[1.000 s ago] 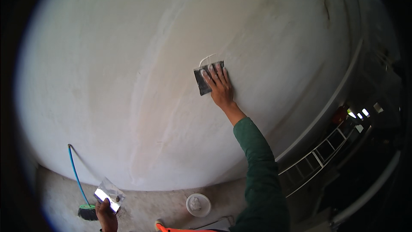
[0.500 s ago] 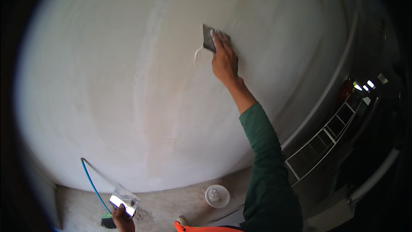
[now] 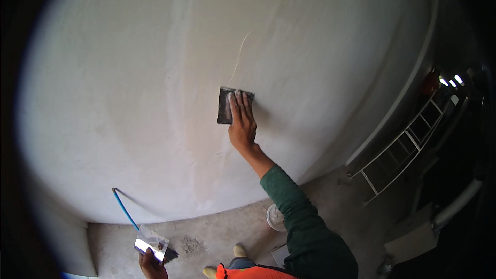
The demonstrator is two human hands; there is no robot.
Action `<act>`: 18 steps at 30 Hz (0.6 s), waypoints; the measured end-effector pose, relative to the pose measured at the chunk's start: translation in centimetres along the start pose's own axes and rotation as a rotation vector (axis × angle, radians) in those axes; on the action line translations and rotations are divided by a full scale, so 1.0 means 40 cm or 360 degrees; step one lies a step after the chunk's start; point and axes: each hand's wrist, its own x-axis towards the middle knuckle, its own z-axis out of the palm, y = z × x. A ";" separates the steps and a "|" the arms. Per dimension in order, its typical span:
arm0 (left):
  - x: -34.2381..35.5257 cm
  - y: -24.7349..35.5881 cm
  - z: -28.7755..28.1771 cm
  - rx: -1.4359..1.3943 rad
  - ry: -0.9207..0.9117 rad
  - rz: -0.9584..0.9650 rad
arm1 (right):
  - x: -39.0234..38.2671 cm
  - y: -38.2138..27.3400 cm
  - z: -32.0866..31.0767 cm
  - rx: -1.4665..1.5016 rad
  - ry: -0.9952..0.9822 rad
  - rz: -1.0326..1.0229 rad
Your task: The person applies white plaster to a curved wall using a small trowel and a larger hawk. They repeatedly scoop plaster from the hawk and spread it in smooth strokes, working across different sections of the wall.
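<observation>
My right hand (image 3: 241,124) presses a dark, flat scraper blade (image 3: 223,109) against the off-white plastered wall (image 3: 119,88), fingers laid over it and pointing up. A thin, pale ridge of filler (image 3: 238,54) runs above the blade. At the lower left, my left hand (image 3: 152,263) grips a shiny metal blade (image 3: 152,236), held away from the wall, with a small dark patch on it. Behind that blade stands a broom with a blue handle (image 3: 124,208), its head mostly hidden.
A white bucket (image 3: 274,217) is partly behind my right arm on the concrete floor (image 3: 201,222). An aluminium ladder (image 3: 411,139) lies along the right side. My boots (image 3: 240,251) show at the bottom. A pale box (image 3: 411,235) and a pipe (image 3: 460,201) are at lower right.
My right hand and its blade rose on the wall, then came down and left. The filler mark has become a long thin line. The view has shifted, showing more of my boots.
</observation>
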 end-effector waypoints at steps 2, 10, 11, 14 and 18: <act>-0.008 0.005 0.002 -0.0077 -0.0134 0.0012 | -0.068 -0.066 0.010 0.0033 -0.0078 0.0076; 0.003 -0.027 0.023 -0.0109 -0.0312 0.0027 | 0.362 0.042 -0.215 0.0107 0.0191 0.0307; 0.006 -0.036 0.023 -0.0121 -0.0321 0.0044 | 0.442 0.069 -0.233 0.0019 0.0327 0.0221; 0.012 -0.055 0.015 -0.0143 -0.0301 0.0029 | 0.532 0.080 -0.223 -0.0111 0.0163 0.0247; 0.014 -0.064 -0.007 -0.0210 -0.0272 0.0066 | 0.397 0.004 -0.109 -0.0196 0.0044 -0.0023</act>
